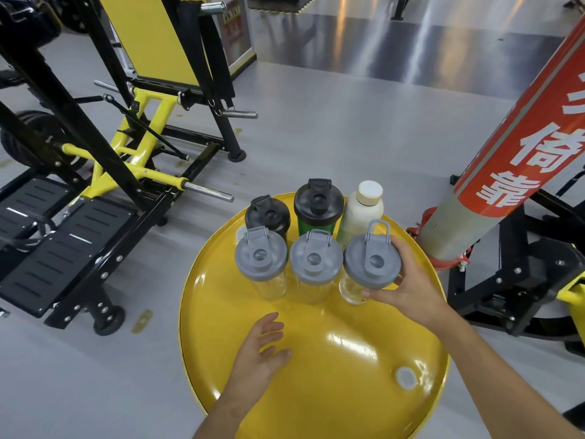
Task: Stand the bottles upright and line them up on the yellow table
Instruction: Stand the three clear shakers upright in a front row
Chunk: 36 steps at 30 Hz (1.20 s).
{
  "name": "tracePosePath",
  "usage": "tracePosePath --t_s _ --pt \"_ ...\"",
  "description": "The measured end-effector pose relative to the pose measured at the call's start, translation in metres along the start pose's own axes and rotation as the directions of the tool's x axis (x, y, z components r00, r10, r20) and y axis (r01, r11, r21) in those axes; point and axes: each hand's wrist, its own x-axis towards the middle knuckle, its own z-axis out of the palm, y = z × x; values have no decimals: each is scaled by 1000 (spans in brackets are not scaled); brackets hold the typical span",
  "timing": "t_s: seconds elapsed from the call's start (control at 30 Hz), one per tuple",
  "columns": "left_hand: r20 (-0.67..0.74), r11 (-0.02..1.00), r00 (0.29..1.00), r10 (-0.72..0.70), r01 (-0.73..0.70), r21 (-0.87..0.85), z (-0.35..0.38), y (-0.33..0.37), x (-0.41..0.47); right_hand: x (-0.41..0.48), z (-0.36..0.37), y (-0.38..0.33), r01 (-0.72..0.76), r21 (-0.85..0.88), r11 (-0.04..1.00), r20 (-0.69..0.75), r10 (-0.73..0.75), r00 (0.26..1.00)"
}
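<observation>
Several bottles stand upright in two rows on the round yellow table (316, 359). The back row holds a black shaker (267, 217), a green shaker with a black lid (318, 202) and a cream bottle with a white cap (362, 210). In front stand three clear shakers with grey lids: left (261, 259), middle (316, 263), right (372, 261). My right hand (408, 283) grips the right clear shaker around its lid and side. My left hand (262, 346) hovers over the table's near part, fingers apart, holding nothing.
A yellow and black gym machine (104, 147) with footplates stands to the left of the table. A red padded pole (512, 134) with white characters leans at the right on a black base. A small white disc (406, 378) lies on the table's near right.
</observation>
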Motion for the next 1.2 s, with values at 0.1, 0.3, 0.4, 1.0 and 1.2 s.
tracePosePath --t_s 0.1,0.3,0.4,1.0,1.2 --pt "5 1000 1000 -3 3 -2 1 2 0 0 -1 0 1 3 1000 9 -1 1000" --pt "11 1000 1000 -8 7 4 3 6 0 2 -5 2 3 -12 1000 41 -3 999" --pt "9 1000 1000 -9 9 1 4 8 0 1 -6 0 19 -27 999 49 -18 999" --pt "-65 998 997 48 -50 -30 -22 18 5 1 -16 -26 91 -204 975 3 -92 996" --pt "-80 997 995 63 -66 -35 -30 16 6 2 -10 -22 79 -237 968 -7 -83 997"
